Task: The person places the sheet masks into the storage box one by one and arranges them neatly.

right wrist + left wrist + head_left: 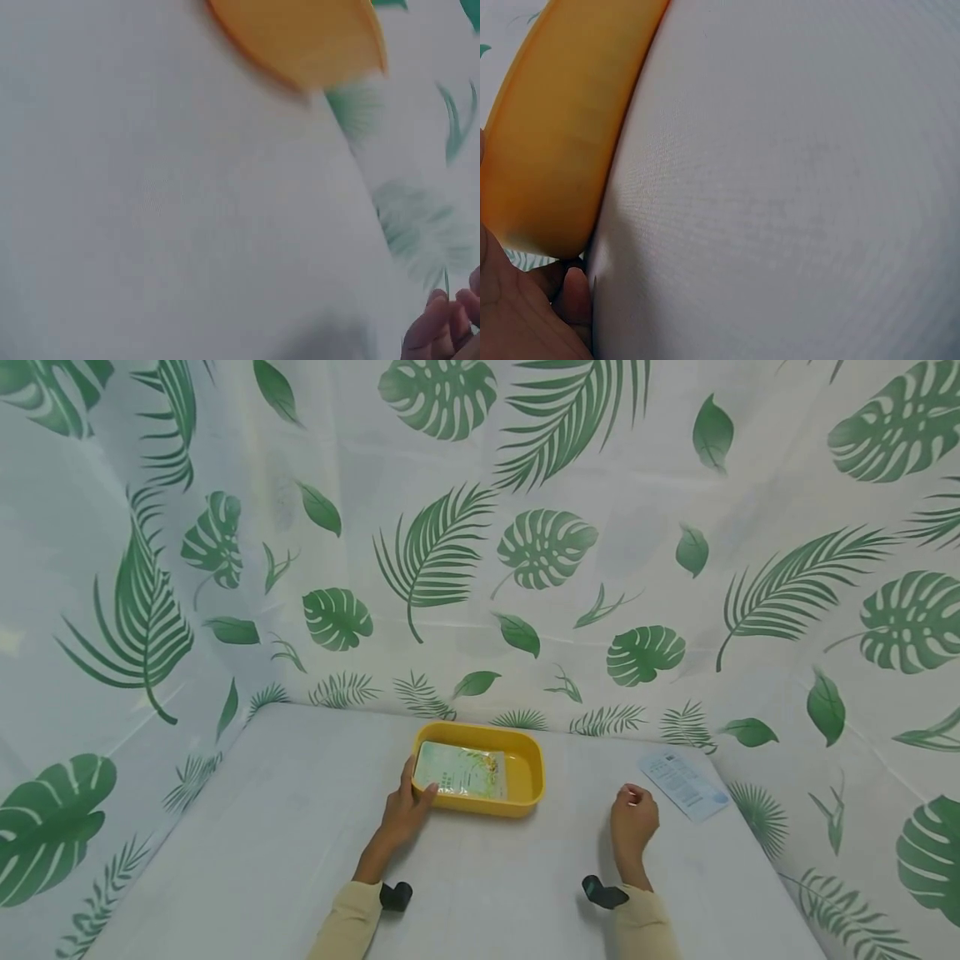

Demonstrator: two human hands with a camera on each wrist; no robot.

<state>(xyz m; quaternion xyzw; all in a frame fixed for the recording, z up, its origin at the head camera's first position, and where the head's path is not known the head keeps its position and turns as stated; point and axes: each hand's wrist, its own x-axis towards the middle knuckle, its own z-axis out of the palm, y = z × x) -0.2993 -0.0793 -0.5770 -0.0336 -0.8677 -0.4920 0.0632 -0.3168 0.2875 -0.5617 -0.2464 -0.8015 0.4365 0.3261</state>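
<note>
My left hand (405,814) grips the near left corner of a yellow plastic tray (525,810), the thumb at the near rim and the fingers along the left side. Inside the tray, toward its left, lies a flat pale green packet (461,771) with a leaf and flower print. The left wrist view has the tray's outer wall (562,127) beside part of the hand. My right hand (634,818) is over the table right of the tray, its fingers loosely curled and holding nothing visible. Close to its right is a flat light blue packet (684,783) with printed text.
A white cloth covers the table (247,835). Leaf-printed white sheeting (555,635) rises behind the table and along both sides. The tray stands near the far edge, and the blue packet lies near the right edge.
</note>
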